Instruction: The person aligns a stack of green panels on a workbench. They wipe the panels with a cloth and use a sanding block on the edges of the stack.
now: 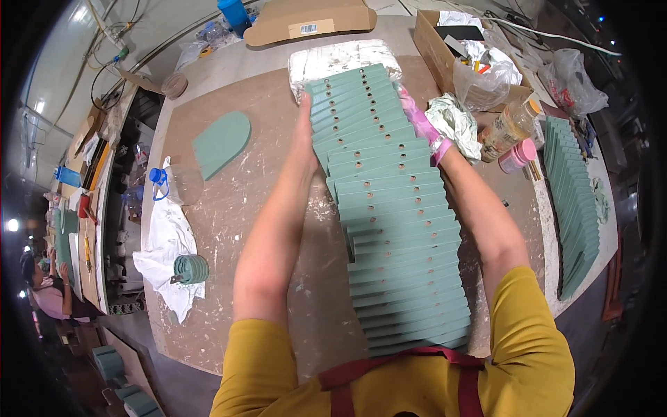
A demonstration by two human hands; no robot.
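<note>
A long row of overlapping green boards [399,208], each with two small holes, runs from near my body up to a white wrapped bundle [340,59]. My bare left hand [303,121] presses against the left side of the row at its far end, thumb upward, with most fingers hidden behind the boards. On the opposite side, my right hand [420,125], in a pink-and-white glove, holds the same far end; its fingertips are partly hidden. The boards between my hands lean on one another like fanned cards.
On the left lie a rounded green board [224,142], a white cloth [167,243] and a green coil-like roll [190,269]. To the right stand an open carton [427,45], a bottle [511,128], a pink-lidded jar [517,156] and another green board row [570,208]. A person [52,285] works far left.
</note>
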